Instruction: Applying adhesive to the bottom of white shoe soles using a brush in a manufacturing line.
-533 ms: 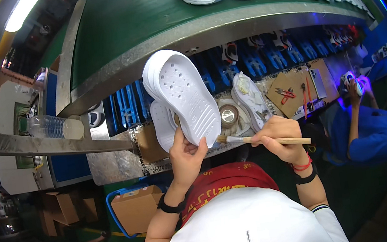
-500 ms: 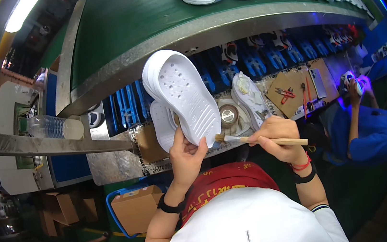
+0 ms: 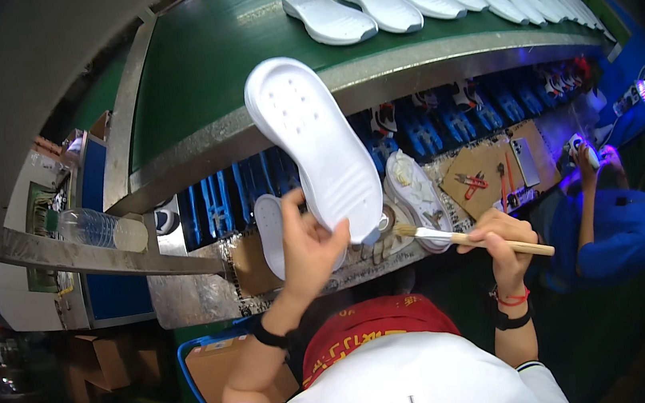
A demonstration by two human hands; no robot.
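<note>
A white shoe sole [image 3: 325,153] is tilted up above the bench, with small holes at its far end. My left hand [image 3: 308,247] is closed round its near end, thumb on the edge. My right hand [image 3: 504,239] grips a paintbrush [image 3: 505,245] by its pale wooden handle. The brush's bristles point left, a little to the right of the sole's near tip and apart from it. Behind the bristles, a round container on whitish material is partly covered. Another white sole [image 3: 270,236] lies behind my left hand. A whitish shoe-shaped piece [image 3: 418,194] with crumpled scraps lies beyond the brush.
Several white soles [image 3: 332,15] line the raised green conveyor belt [image 3: 204,87]. Below stand blue racks [image 3: 418,129]. Red-handled snips [image 3: 471,181] and a phone [image 3: 525,162] lie on cardboard at right. A person in blue [image 3: 615,222] works farther right; a plastic bottle [image 3: 96,228] rests at left.
The brush and my right hand have moved right and down, away from the sole's tip. The sole has shifted slightly right in my left hand's grip, and the whole view has shifted.
</note>
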